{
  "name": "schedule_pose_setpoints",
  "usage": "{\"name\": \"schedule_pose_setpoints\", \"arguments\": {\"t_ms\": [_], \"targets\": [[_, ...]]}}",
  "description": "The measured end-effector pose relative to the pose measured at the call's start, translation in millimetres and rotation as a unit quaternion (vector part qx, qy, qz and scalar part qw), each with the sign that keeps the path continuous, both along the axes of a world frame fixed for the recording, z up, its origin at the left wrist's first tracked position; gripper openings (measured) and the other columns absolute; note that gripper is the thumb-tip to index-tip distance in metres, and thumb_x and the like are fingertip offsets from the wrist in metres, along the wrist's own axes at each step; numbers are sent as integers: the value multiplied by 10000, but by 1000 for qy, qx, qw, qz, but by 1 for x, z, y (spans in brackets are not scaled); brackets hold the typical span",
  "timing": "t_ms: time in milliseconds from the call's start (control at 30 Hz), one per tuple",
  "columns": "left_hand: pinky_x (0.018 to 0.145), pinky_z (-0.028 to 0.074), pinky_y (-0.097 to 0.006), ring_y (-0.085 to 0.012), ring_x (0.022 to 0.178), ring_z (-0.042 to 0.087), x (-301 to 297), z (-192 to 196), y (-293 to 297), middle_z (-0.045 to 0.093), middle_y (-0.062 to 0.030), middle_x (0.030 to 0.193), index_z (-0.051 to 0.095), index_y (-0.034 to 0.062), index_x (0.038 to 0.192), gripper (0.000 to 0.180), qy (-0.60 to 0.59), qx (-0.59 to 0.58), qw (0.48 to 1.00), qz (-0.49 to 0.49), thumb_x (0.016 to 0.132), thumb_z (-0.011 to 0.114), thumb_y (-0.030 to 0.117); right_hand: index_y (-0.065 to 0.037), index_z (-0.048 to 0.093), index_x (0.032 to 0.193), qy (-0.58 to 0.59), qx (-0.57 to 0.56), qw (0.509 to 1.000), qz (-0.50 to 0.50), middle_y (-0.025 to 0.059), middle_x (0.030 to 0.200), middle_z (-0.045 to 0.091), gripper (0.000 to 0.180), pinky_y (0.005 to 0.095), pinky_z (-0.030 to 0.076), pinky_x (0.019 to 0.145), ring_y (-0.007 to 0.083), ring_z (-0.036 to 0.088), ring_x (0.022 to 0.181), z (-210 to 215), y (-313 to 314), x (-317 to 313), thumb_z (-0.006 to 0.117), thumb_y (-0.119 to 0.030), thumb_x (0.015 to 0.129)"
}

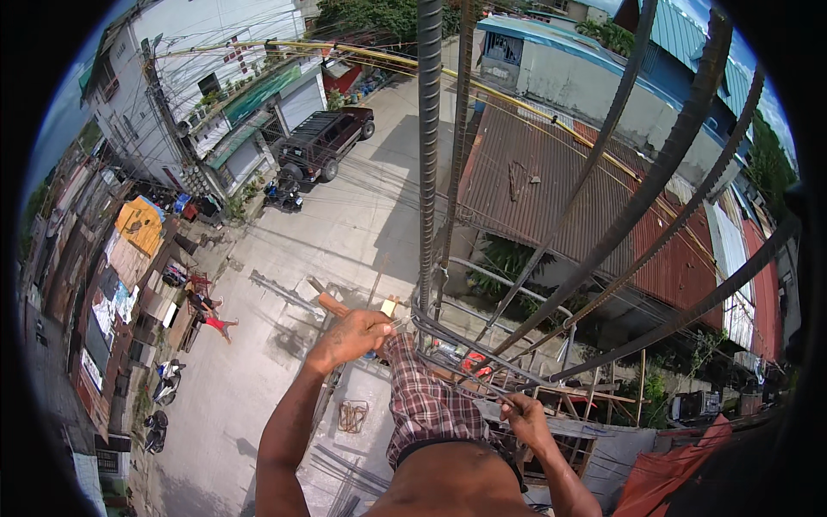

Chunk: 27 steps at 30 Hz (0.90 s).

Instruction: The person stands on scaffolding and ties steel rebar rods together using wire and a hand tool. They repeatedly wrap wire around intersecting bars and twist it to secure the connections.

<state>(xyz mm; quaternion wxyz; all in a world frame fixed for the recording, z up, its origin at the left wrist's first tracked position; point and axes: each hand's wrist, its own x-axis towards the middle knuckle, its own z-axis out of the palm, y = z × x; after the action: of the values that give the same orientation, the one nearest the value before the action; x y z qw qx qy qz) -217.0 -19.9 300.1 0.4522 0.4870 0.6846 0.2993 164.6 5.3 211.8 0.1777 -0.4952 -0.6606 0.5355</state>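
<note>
While a grey concrete street [345, 215] lies far below, a wooden-handled tool [332, 304] is gripped by the left hand [353, 336]; thin wire at ribbed steel bars [428, 155] is pinched by the right hand [521, 414].

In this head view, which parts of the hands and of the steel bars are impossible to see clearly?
- Left hand: only its back shows, so its fingers and the rest of the wooden-handled tool are hidden.
- Right hand: what it pinches at the stirrup ties is too thin to tell.
- Vertical rebars: tops are cut off by the upper edge.
- Rebar bases: hidden behind the checked cloth.
</note>
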Motion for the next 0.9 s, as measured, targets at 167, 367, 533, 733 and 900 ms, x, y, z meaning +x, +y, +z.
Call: {"name": "schedule_pose_setpoints", "arguments": {"t_ms": [167,367,533,733,900], "targets": [[699,483,-425,-337,704,639,26,1,4,630,-183,698,633,-54,852,306,184,93,978,-31,928,547,229,32,647,1023,-50,131,990,22,88,707,606,175,301,459,622,129,546,644,3,-5,-10,606,-70,887],[787,472,-427,-358,859,623,-1,25,11,654,-171,868,679,11,946,254,267,54,960,-70,898,561,230,-13,669,865,61,7,997,-43,-34,610,491,297,252,341,479,73,433,526,-11,6,-31,586,-285,951],[865,491,-352,-267,957,638,-34,24,61,694,-58,1038,710,124,1027,232,372,55,898,-228,842,579,170,-5,629,758,119,-125,982,-73,-47,567,444,386,252,272,437,48,347,496,-41,19,-38,613,-347,937],[833,513,-360,-277,950,645,-38,14,56,693,-59,1020,674,116,1063,271,353,129,890,-260,816,563,99,-12,514,574,-10,40,999,-8,26,520,447,446,347,275,445,124,350,471,-55,2,-26,700,-289,870],[825,502,-352,-261,904,655,-27,28,51,703,-55,1004,709,111,1040,284,378,165,872,-263,797,567,76,14,562,760,26,233,971,48,133,586,452,321,376,349,495,251,428,514,-30,-8,-47,669,-264,879]]}}
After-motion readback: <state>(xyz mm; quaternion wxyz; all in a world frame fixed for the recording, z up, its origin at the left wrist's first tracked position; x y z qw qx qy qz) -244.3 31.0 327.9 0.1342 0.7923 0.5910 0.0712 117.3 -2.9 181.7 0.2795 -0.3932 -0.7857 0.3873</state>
